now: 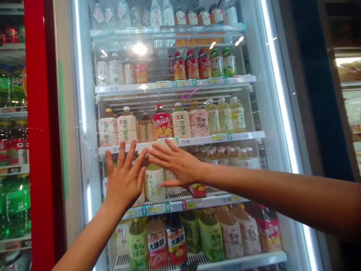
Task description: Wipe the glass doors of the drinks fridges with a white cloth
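Note:
I face a glass-fronted drinks fridge with several white shelves (220,138) full of bottled teas. My left hand (124,180) is raised with its fingers spread, palm towards the glass in front of the third shelf. My right hand (175,162) reaches in from the right, fingers stretched flat and pointing left, its tips almost meeting the left fingertips. Both hands cover a pale yellow-green bottle (154,184) on that shelf. I cannot tell whether they touch the glass. Neither hand holds anything.
A red fridge frame (38,135) stands at the left, with green soda bottles (17,207) behind it. Large tea bottles (211,237) fill the bottom shelf. A bright light strip (282,113) runs down the fridge's right edge, with a dark wall beyond.

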`<state>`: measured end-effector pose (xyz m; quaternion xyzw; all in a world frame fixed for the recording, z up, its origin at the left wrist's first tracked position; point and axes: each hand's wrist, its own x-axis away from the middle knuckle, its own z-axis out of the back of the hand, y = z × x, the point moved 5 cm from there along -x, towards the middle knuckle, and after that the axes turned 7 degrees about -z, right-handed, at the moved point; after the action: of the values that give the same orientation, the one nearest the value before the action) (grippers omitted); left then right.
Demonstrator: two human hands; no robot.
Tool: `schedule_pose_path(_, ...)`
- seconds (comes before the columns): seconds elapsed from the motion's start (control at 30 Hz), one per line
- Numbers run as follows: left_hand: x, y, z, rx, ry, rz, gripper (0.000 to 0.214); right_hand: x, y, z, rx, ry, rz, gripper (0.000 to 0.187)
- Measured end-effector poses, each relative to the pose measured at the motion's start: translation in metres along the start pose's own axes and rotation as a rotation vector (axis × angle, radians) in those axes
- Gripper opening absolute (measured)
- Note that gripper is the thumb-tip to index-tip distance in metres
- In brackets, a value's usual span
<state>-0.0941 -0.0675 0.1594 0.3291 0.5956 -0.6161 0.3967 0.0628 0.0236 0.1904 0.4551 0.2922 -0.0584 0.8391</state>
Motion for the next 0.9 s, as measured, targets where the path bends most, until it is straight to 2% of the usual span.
schedule_pose_path(0.07, 0.008, -0.010, 0.004, -0.006, -0.002, 0.029, 0.074, -0.034, 0.030, 0.015, 0.036, 0.074, -0.211, 0.096)
schedule_pose_path(0.13, 0.016, -0.017, 0.007, -0.013, -0.002, 0.055, 0.075, -0.053, 0.040, 0.021, 0.051, 0.118, -0.325, 0.099)
schedule_pose_path(0.2, 0.024, -0.023, 0.009, -0.019, -0.009, 0.069, 0.076, -0.052, 0.018, 0.012, 0.044, 0.105, -0.236, 0.104)
schedule_pose_path(0.3, 0.035, -0.029, 0.009, -0.034, -0.038, 0.075, 0.075, -0.028, -0.035, -0.013, 0.009, 0.020, 0.088, 0.104)
schedule_pose_path(0.37, 0.040, -0.034, 0.008, -0.044, -0.061, 0.086, 0.075, -0.021, -0.045, -0.019, -0.003, -0.019, 0.195, 0.099)
schedule_pose_path(0.43, 0.043, -0.037, 0.007, -0.048, -0.075, 0.102, 0.075, -0.032, -0.023, -0.010, 0.013, -0.004, 0.104, 0.096)
schedule_pose_path(0.5, 0.045, -0.037, 0.007, -0.045, -0.081, 0.109, 0.075, -0.050, 0.011, 0.007, 0.044, 0.060, -0.131, 0.095)
schedule_pose_path(0.57, 0.046, -0.035, 0.007, -0.038, -0.076, 0.104, 0.076, -0.055, 0.027, 0.016, 0.059, 0.104, -0.314, 0.098)
schedule_pose_path(0.6, 0.046, -0.034, 0.007, -0.032, -0.077, 0.101, 0.076, -0.052, 0.023, 0.015, 0.052, 0.098, -0.322, 0.101)
schedule_pose_path(0.63, 0.046, -0.033, 0.007, -0.024, -0.079, 0.100, 0.076, -0.044, 0.010, 0.010, 0.033, 0.075, -0.262, 0.104)
schedule_pose_path(0.73, 0.043, -0.030, 0.006, 0.007, -0.086, 0.109, 0.076, -0.008, -0.043, -0.013, -0.058, -0.039, 0.121, 0.104)
schedule_pose_path(0.77, 0.041, -0.028, 0.005, 0.015, -0.083, 0.108, 0.077, 0.002, -0.051, -0.017, -0.079, -0.063, 0.213, 0.101)
schedule_pose_path(0.8, 0.039, -0.026, 0.005, 0.021, -0.076, 0.103, 0.077, 0.007, -0.050, -0.018, -0.085, -0.072, 0.245, 0.099)
schedule_pose_path(0.83, 0.037, -0.024, 0.004, 0.022, -0.069, 0.094, 0.077, 0.007, -0.041, -0.015, -0.077, -0.063, 0.213, 0.098)
schedule_pose_path(0.9, 0.032, -0.017, 0.001, 0.018, -0.057, 0.076, 0.078, -0.002, -0.005, -0.001, -0.030, -0.002, -0.015, 0.098)
